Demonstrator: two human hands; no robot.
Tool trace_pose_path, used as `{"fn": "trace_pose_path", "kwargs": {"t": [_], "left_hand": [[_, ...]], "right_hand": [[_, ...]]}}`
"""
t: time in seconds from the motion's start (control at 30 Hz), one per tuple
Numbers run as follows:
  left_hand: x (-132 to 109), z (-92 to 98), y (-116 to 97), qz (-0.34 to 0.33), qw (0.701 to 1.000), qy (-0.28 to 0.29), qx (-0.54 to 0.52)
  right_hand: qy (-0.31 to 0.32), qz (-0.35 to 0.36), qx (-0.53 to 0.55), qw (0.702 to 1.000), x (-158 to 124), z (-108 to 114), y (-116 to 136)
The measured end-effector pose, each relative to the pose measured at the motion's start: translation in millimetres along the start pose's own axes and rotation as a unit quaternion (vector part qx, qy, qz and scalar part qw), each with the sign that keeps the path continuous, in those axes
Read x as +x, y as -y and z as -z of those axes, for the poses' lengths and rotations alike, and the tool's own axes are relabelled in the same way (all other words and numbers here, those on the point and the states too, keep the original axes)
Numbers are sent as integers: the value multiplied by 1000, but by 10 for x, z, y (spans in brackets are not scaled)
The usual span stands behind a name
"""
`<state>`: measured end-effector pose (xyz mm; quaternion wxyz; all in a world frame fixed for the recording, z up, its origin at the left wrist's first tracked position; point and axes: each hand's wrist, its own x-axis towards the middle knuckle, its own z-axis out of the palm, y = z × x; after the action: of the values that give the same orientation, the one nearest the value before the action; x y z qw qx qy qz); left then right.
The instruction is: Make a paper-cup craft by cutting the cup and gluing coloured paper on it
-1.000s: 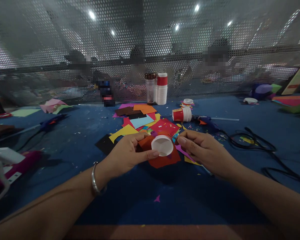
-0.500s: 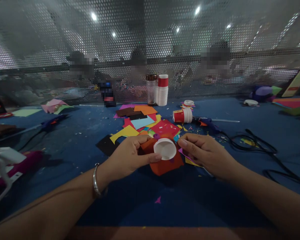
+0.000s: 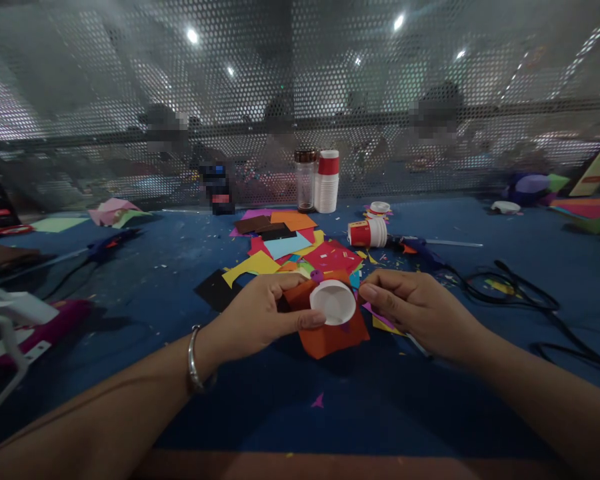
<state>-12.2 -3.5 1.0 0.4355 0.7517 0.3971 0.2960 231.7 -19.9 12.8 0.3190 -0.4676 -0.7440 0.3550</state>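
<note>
Left hand (image 3: 260,310) grips white paper cup (image 3: 334,304) between thumb and fingers, probably for steadiness; right hand (image 3: 420,308) pinched closed alongside, contents unclear.

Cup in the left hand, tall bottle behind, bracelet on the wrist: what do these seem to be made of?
Cup: probably paper, smooth and white inside, with a thin wall; any coating can't be told.
Bottle: see-through and glossy, so glass or clear plastic; the look leaves it open.
Bracelet: likely polished metal, silver-coloured with bright highlights.
</note>
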Motion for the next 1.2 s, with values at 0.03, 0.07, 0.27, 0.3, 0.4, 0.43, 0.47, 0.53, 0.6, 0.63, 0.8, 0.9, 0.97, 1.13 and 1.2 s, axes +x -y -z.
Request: {"fn": "trace_pose_path", "kwargs": {"t": [0.03,0.07,0.27,0.3,0.4,0.43,0.47,0.53,0.6,0.63,0.8,0.9,0.97,1.13,1.2], "left_hand": [[0,0,-1,0,1000,5,-1],[0,1,-2,-1,1000,9,-2],[-8,24,-3,-5,1000,12,6],[-11,29,-8,-4,1000,15,6],[-23,39,-38,-7,999,32,2],[-27,40,-53,-7,999,39,2],[-31,41,-68,-6,999,45,1],[-38,40,-95,-9,998,54,-3],[-44,41,-114,-16,998,60,-5],[-47,42,-120,-21,998,60,-4],[-59,54,-132,-28,998,43,30],[-67,59,-148,-25,998,44,30],[-72,60,-161,-16,998,49,22],[-70,66,-170,-5,998,66,-5],[-64,74,-163,2,997,77,-22]], "right_hand": [[-1,2,-2,1000,-2,3,2],[-2,4,-3,1000,-4,5,2],[0,-13,16,1000,-7,-9,-16],[3,-18,24,1000,-4,-13,-20],[15,-23,41,999,1,-19,-24],[19,-23,41,999,0,-19,-21],[22,-23,39,999,-3,-18,-15],[25,-22,27,999,-13,-13,-2],[26,-22,17,999,-24,-7,11],[25,-22,11,999,-28,-4,15],[23,-13,-15,1000,-28,9,41],[18,-9,-23,1000,-25,10,61],[16,-9,-28,999,-25,9,67],[16,-10,-39,999,-32,6,57],[20,-11,-40,999,-35,7,54]]}}
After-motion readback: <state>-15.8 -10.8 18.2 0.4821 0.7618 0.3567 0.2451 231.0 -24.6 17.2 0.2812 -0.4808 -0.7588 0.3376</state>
